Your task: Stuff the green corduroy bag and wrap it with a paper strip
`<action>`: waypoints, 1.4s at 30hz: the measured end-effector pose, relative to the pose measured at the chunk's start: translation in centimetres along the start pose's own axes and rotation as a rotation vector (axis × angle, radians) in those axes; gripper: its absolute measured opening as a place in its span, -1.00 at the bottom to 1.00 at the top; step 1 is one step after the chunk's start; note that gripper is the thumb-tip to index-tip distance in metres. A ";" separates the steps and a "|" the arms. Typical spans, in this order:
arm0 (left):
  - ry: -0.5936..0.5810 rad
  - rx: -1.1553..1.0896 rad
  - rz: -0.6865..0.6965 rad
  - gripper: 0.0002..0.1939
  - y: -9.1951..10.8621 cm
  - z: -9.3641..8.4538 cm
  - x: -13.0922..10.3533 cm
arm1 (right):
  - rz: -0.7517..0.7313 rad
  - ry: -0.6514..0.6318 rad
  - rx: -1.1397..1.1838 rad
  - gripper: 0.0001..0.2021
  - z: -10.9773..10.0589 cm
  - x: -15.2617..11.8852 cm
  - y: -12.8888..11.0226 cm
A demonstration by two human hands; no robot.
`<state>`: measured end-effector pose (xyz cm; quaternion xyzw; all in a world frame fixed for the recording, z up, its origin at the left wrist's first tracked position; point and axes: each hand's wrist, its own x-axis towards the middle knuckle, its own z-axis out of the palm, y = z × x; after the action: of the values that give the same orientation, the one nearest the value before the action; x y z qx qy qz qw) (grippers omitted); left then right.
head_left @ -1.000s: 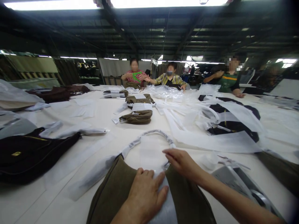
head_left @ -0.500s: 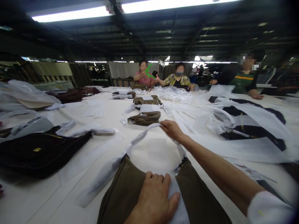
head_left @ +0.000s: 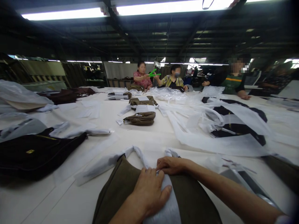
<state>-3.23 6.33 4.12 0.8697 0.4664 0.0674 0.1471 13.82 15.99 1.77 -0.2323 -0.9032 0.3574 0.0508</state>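
Note:
An olive bag (head_left: pixel 116 186) lies at the bottom centre, with a pale wrap band (head_left: pixel 169 199) across its middle. My left hand (head_left: pixel 150 189) lies flat on the bag and band, fingers spread a little. At the bag's top edge, just beyond the left fingertips, my right hand (head_left: pixel 171 165) has its fingers curled together; what they pinch is hidden. The bag's strap (head_left: pixel 137 153), covered in white wrap, folds down toward the right hand. Another wrapped strap piece (head_left: pixel 100 166) stretches out to the left.
A black bag (head_left: pixel 39 152) lies at left. Folded olive bags (head_left: pixel 140 119) sit ahead, and black bags (head_left: pixel 235 127) under white sheets at right. Three people are across the table; a green object (head_left: pixel 153 74) is between two of them.
My right hand has come down and nearer, from the raised strap to the bag's top edge. The strap loop has collapsed. My left hand remains on the bag.

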 end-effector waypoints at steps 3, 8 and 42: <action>-0.002 0.004 -0.010 -0.56 0.0 -0.2 0.2 | 0.308 0.234 0.380 -0.73 -2.5 1.2 1.6; -0.006 0.002 -0.034 -0.56 -0.1 0.1 0.4 | 0.561 0.596 0.581 -0.49 -5.8 3.6 6.0; 0.227 0.063 0.070 -0.71 0.1 0.1 -0.5 | 0.113 0.528 0.945 -0.61 2.8 -2.8 -7.5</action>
<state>-3.42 5.84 4.08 0.8764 0.4513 0.1556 0.0635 12.67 8.21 4.92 -0.3144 -0.5869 0.6561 0.3554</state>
